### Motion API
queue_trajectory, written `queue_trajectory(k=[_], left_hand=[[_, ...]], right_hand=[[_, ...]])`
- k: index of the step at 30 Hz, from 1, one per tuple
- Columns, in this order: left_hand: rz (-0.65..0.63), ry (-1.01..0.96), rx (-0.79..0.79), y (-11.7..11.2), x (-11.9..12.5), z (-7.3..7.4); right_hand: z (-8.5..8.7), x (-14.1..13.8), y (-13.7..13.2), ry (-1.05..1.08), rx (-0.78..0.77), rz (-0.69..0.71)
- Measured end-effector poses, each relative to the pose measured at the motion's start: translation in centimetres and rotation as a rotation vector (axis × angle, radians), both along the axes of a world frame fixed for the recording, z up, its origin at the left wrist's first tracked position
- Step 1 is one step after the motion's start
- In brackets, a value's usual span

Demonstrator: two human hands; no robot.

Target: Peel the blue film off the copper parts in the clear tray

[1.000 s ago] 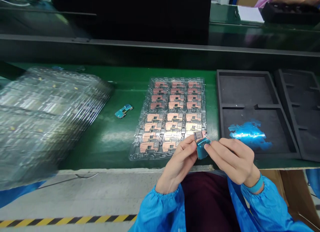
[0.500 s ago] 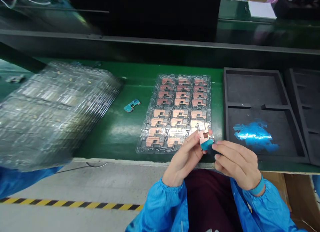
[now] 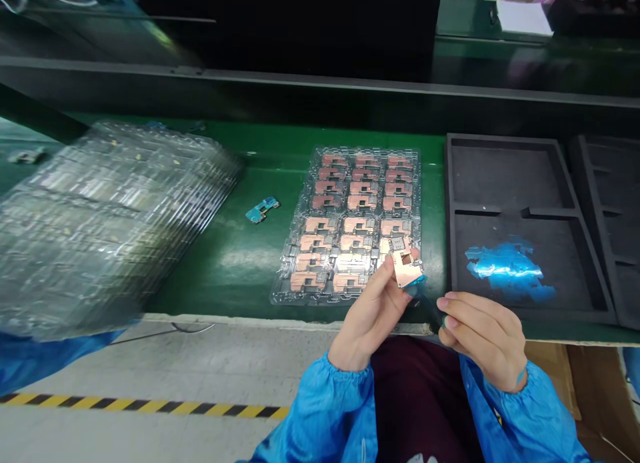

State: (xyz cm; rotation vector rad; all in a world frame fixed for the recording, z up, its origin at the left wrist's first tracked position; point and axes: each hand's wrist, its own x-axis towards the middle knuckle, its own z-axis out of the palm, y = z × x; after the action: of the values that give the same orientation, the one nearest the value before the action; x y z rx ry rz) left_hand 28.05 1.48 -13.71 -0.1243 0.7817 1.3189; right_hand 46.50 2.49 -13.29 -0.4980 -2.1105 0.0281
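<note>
My left hand (image 3: 373, 310) pinches a copper-coloured circuit board (image 3: 407, 271) by its edge, over the near right corner of a clear plastic tray (image 3: 276, 293). Similar boards fill several rows of that tray. My right hand (image 3: 485, 333) is closed on slim black tweezers (image 3: 431, 310), partly hidden by the fingers. Their tip is at a piece of blue film (image 3: 416, 286) by the board's lower edge; whether the film still touches the board I cannot tell.
Left of the tray lies a loose blue-covered board (image 3: 263, 210). A tall stack of clear trays (image 3: 110, 223) leans at far left, above a blue sleeve (image 3: 50, 360). At right, a black foam tray (image 3: 500, 173) holds a pile of blue film pieces (image 3: 510, 270).
The blue film has come off the board's face to its lower edge, baring copper. My right hand has drawn back right and down with the tweezers. My left hand keeps the board.
</note>
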Motion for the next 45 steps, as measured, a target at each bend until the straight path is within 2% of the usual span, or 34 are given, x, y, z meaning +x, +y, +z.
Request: queue_trajectory(k=[6, 8, 12, 15, 18, 20, 22, 24, 26, 28, 30, 36, 45], left_hand=[[0.048, 0.097, -0.038, 0.0, -0.3, -0.3], [0.048, 0.131, -0.029, -0.1, -0.3, -0.4], [-0.014, 0.188, 0.046, -0.5, -0.3, -0.3], [-0.037, 0.19, 0.065, -0.6, 0.0, -0.2], [-0.049, 0.121, 0.042, -0.6, 0.3, 0.0], [-0.052, 0.077, 0.025, -0.6, 0.4, 0.0], [-0.054, 0.062, 0.017, -0.6, 0.4, 0.0], [-0.059, 0.062, 0.023, -0.6, 0.6, 0.1], [-0.069, 0.062, 0.031, -0.7, 0.7, 0.2], [-0.092, 0.058, 0.03, -0.8, 0.8, 0.4], [-0.109, 0.054, 0.029, -0.9, 1.0, 0.7], [-0.065, 0.024, 0.069, -1.1, 1.6, 1.3], [-0.069, 0.1, 0.113, -1.4, 1.8, 0.9]], right_hand=[[0.2, 1.0, -0.5, -0.018, -0.085, -0.04], [0.2, 1.8, 0.1, 0.024, -0.166, -0.193], [-0.9, 4.3, 2.9, 0.1, -0.361, -0.706], [-2.4, 6.2, 4.9, -0.111, -0.503, -0.834], [-3.5, 7.0, 5.6, -0.255, -0.48, -0.875], [-3.4, 6.6, 5.3, -0.229, -0.429, -0.861], [-2.5, 5.4, 4.6, -0.136, -0.386, -0.792], [-1.1, 3.8, 3.5, -0.015, -0.376, -0.649], [0.5, 2.1, 2.3, 0.062, -0.387, -0.437], [1.7, 0.5, 1.4, 0.054, -0.365, -0.243], [2.3, -0.6, 0.9, 0.034, -0.324, -0.148], [1.9, -1.9, 1.0, 0.014, -0.289, -0.153], [0.9, -1.8, 1.0, 0.126, -0.291, -0.128]])
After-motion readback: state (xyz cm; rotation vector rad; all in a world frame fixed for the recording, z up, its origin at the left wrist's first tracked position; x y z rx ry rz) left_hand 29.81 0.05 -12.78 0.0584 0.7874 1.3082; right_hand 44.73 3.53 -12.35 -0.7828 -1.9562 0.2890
